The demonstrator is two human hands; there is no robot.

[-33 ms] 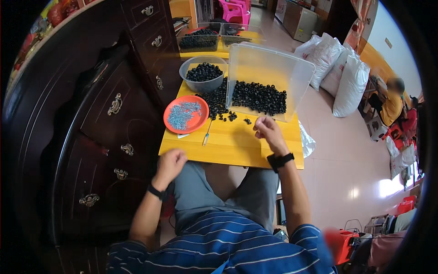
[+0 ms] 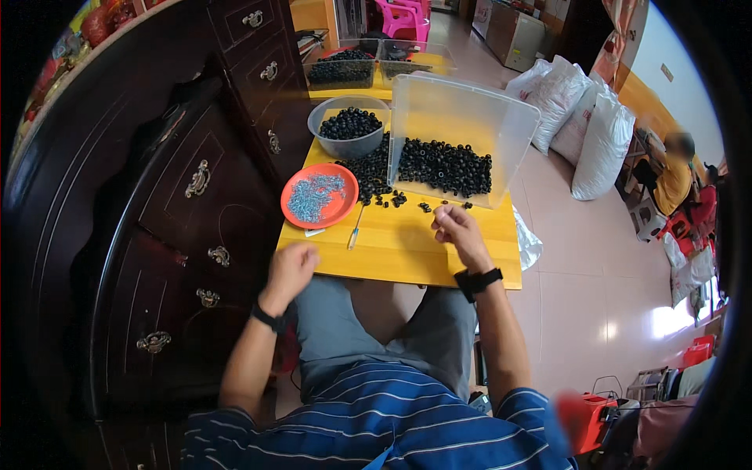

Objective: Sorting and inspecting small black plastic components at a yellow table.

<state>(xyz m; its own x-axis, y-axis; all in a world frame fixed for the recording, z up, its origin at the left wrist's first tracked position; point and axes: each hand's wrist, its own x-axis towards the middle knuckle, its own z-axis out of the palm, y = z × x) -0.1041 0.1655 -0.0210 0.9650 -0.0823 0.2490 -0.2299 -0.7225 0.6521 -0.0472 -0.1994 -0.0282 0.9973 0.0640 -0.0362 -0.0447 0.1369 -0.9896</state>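
Observation:
My left hand [image 2: 291, 270] is at the near left edge of the yellow table [image 2: 407, 262], its fingers curled and slightly blurred; whatever they may hold is hidden. Further right, my right hand [image 2: 460, 233] hovers over the table with thumb and fingers pinched together, and I cannot make out anything between them. An orange-red plate [image 2: 350, 205] of small silvery-blue metal pieces [image 2: 311, 199] lies beyond my left hand. Between the hands rests a thin screwdriver-like tool [image 2: 354, 236] with a pale handle. Small black round parts [image 2: 446, 168] are heaped beyond my right hand, several lying loose.
A clear plastic bin [image 2: 470, 94] lies tipped on its side around part of the heap. Behind the plate stands a translucent bowl [image 2: 350, 147] of black parts. Dark wooden drawers [image 2: 180, 235] flank the left; white sacks [image 2: 603, 145] and a seated person [image 2: 674, 180] are at right.
My left hand has moved up a little toward the table. The right hand has shifted slightly to the left and nearer. The plate, bowl, bin and tool stay put.

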